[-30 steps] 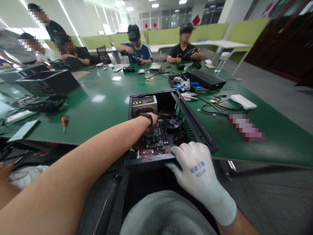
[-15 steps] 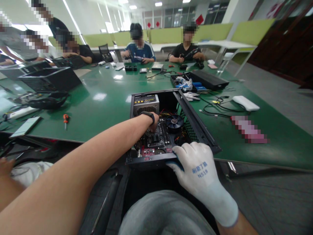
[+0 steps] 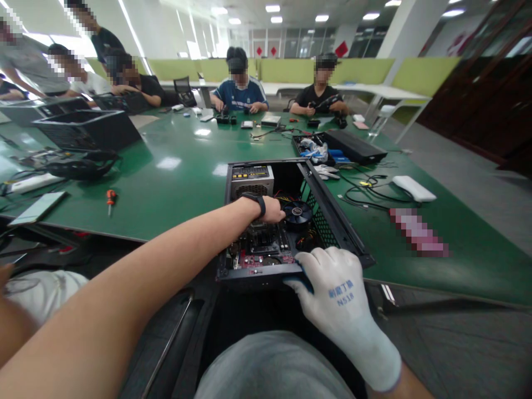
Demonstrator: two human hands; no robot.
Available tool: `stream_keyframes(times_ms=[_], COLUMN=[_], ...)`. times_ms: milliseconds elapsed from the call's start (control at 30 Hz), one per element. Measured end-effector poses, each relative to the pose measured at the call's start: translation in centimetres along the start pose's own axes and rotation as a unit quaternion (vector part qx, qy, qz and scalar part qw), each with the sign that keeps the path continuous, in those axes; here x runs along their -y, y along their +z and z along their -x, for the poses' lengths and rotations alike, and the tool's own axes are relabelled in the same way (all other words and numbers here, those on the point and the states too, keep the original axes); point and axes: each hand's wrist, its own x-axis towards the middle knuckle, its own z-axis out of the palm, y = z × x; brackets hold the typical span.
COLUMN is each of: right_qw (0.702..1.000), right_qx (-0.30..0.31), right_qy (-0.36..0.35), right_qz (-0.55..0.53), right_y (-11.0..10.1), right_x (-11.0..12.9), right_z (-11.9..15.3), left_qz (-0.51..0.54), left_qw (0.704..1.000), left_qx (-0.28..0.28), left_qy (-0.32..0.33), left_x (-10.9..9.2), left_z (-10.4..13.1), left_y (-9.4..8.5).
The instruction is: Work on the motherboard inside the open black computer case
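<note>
An open black computer case lies on the table's near edge, its inside facing up. My bare left hand, with a dark wristband, reaches into it beside the round CPU cooler fan. Its fingers are curled together at the fan's left edge; what lies between them is hidden. Below it shows the motherboard. The power supply sits in the far left corner. My right hand, in a white work glove, is closed around the case's near rim, thumb below and fingers on top.
On the green table, an orange screwdriver lies at left, near a phone. Cables and a white power bank-like block lie at right. Another case stands far left. Several people sit or stand around the table.
My left hand has moved right from over the motherboard to the fan's edge. My right hand keeps its grip on the case rim. The view has tilted up slightly.
</note>
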Motion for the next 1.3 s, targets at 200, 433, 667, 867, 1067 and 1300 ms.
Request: stream_keyframes(times_ms=[200, 433, 667, 867, 1067, 1300], right_qw=[1.0, 0.996, 0.99, 0.988, 0.988, 0.992], right_qx=[0.018, 0.051, 0.079, 0.09, 0.092, 0.066], right_qy=[0.0, 0.01, 0.042, 0.058, 0.05, 0.036], right_qz=[0.021, 0.073, 0.107, 0.115, 0.113, 0.097], right_y=[1.4, 5.0, 8.3, 9.4, 9.2, 8.4], right_x=[-2.1, -6.1, -9.1, -9.5, -9.3, -7.6], right_z=[-3.8, -13.8, -24.5, -28.8, -28.2, -22.8], left_qz=[0.063, 0.195, 0.262, 0.274, 0.28, 0.283], left_qw=[0.989, 0.928, 0.89, 0.888, 0.887, 0.892], left_qx=[-0.134, -0.307, -0.358, -0.355, -0.354, -0.342], left_qy=[0.01, -0.083, -0.106, -0.102, -0.098, -0.082], left_x=[2.2, 5.5, 8.1, 8.2, 8.3, 8.1], left_z=[1.0, 3.2, 3.6, 3.7, 3.7, 3.4], left_y=[-2.5, -4.6, -3.9, -2.9, -2.7, -4.0])
